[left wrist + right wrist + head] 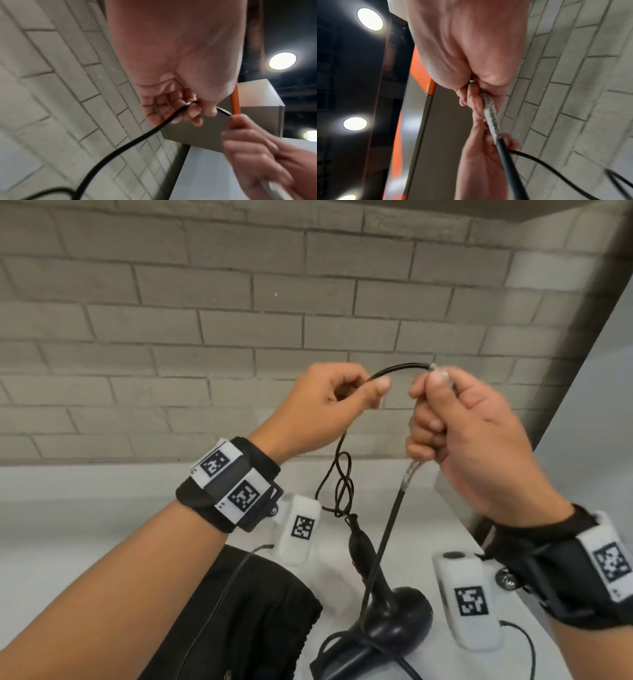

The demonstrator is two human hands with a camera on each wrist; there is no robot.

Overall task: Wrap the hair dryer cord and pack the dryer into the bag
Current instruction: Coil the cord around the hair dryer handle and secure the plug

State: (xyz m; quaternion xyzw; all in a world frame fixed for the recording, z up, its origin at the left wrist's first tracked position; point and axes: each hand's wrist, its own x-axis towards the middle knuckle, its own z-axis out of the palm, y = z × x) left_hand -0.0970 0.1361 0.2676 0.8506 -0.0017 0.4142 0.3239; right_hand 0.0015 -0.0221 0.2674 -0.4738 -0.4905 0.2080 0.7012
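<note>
Both hands are raised in front of the brick wall with the black cord (400, 368) arching between them. My left hand (346, 395) pinches the cord (130, 142) between thumb and curled fingers. My right hand (442, 412) grips a stretch of cord (489, 108) covered in a grey, silvery wrap, which hangs out below the fist (411, 470). From there the cord drops to the black hair dryer (394, 614) lying on the white table. Its handle (359, 549) points away, with tangled loops of cord (339, 484) above it. The black bag (253, 614) lies at the lower left.
The white table (85, 508) runs along a grey brick wall (239, 302). Two white tagged blocks stand on it, one by the bag (298, 529) and one right of the dryer (469, 597). A thin black wire (527, 645) trails at the lower right.
</note>
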